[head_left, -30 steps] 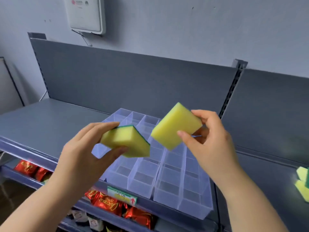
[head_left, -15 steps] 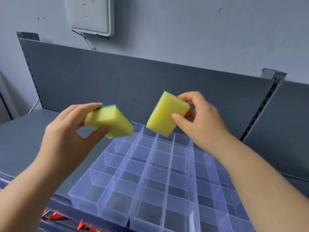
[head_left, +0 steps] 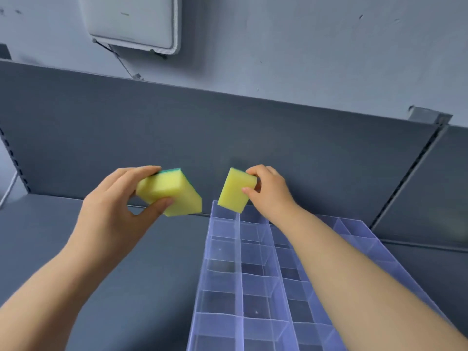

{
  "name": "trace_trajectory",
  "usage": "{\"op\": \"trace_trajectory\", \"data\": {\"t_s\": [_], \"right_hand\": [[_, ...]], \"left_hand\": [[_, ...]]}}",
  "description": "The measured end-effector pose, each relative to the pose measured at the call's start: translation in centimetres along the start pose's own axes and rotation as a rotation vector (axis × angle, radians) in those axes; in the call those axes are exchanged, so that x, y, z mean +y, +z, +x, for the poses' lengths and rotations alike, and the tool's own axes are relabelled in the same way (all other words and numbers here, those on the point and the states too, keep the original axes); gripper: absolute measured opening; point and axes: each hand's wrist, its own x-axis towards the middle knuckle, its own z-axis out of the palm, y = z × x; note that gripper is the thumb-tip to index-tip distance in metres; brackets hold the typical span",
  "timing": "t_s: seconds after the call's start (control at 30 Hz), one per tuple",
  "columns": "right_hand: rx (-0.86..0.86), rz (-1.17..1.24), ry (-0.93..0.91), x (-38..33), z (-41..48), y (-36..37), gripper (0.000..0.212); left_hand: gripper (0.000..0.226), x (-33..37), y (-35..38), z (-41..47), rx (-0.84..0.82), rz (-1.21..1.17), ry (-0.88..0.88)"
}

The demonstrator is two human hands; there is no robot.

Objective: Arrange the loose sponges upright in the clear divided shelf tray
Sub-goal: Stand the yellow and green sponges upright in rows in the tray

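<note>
The shelf carries the tray, and every cell I can see is empty. I judge the step in hand is seating the right sponge in a back cell. I'd square it to the cell, narrow end down, then lower it straight (it hangs tilted now, its low corner just above the tray's back-left rim). The left sponge hangs over bare shelf, left of the tray. My right hand pinches its sponge by the top end, leaving the lower end free. My left hand pinches its sponge, thumb under, fingers over.
</note>
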Motion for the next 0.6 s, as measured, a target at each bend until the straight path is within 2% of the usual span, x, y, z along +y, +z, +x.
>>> {"op": "trace_trajectory", "data": {"t_s": [0.27,0.6], "right_hand": [[-0.005,-0.085,0.033,0.2,0.5,2.3,0.033],[-0.092,-0.143,-0.035,0.5,1.2,3.2,0.035]], "left_hand": [[0.047,-3.2,0.6,0.9,-0.050,-0.055,0.007],[0.046,-4.1,1.1,1.1,-0.087,-0.107,0.026]]}}
